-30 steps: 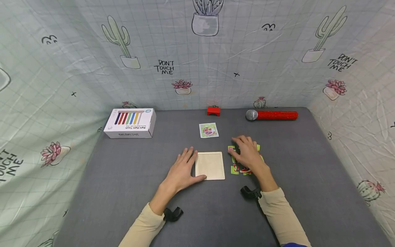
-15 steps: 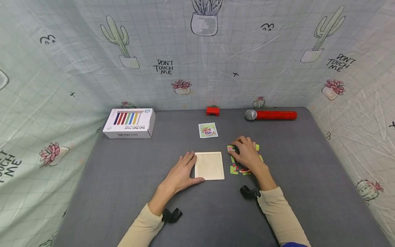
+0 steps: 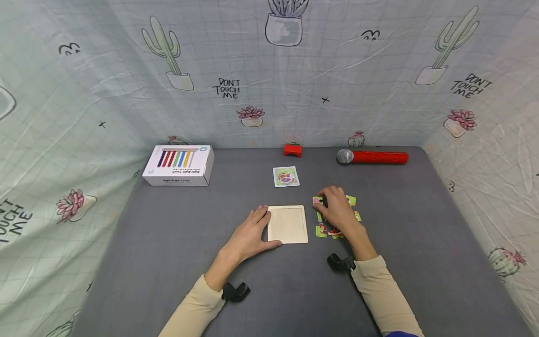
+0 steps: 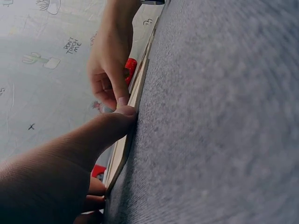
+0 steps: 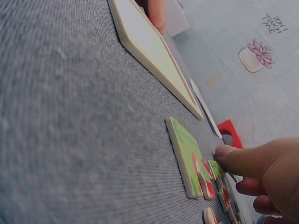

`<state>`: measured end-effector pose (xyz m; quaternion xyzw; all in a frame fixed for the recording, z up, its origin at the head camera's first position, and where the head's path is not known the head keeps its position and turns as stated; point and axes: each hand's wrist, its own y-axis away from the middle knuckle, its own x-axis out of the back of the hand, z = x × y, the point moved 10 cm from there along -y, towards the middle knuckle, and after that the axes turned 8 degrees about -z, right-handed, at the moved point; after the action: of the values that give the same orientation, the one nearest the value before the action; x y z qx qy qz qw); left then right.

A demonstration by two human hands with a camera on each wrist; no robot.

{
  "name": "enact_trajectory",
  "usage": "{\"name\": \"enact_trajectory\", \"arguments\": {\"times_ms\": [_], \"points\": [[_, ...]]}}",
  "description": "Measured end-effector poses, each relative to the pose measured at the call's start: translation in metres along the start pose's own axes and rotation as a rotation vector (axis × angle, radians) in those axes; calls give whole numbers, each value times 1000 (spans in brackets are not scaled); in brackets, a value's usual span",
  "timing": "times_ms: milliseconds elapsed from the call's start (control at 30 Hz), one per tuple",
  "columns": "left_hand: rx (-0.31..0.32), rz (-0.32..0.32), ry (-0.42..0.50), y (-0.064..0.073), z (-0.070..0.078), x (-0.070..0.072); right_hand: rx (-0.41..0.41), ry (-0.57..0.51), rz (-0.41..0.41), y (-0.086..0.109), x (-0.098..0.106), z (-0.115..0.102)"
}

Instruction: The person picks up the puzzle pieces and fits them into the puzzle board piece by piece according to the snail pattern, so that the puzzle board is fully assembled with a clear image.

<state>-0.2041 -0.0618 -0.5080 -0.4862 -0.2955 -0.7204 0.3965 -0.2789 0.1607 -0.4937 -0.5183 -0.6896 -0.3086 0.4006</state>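
Narrow lane found between tray [image 3: 288, 224] and pieces [image 3: 321, 231], tray's left side blocked by left hand [image 3: 248, 236], pieces partly covered by right hand [image 3: 338, 210], far edge of bench [image 3: 177, 234] obstructed by box [image 3: 178, 166], block [image 3: 293, 150] and microphone [image 3: 376, 157], wide passage allowed between box and card [image 3: 286, 177].

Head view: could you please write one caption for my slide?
Left hand touching a wooden tray, right hand over puzzle pieces.

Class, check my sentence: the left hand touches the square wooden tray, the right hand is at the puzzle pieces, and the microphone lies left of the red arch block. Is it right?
Not quite: the microphone lies right of the red arch block; the head view shows it. The left hand does touch the square wooden tray, and the right hand is at the puzzle pieces.
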Motion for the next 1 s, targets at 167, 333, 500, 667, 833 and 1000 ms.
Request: {"name": "enact_trajectory", "arguments": {"times_ms": [167, 333, 500, 667, 833, 1000], "points": [[-2, 15, 11, -2, 2, 0, -20, -45, 5, -1, 3, 0], [12, 9, 14, -2, 2, -1, -17, -78, 38, 0, 6, -2], [16, 8, 12, -1, 0, -1, -11, -141, 79, 2, 9, -8], [12, 7, 3, -2, 1, -1, 23, -187, 96, 4, 11, -20], [13, -1, 12, -2, 0, -2, 46, -188, 87, 3, 10, -32], [18, -7, 10, -2, 0, -2, 58, -207, 60, 1, 5, -43]]}}
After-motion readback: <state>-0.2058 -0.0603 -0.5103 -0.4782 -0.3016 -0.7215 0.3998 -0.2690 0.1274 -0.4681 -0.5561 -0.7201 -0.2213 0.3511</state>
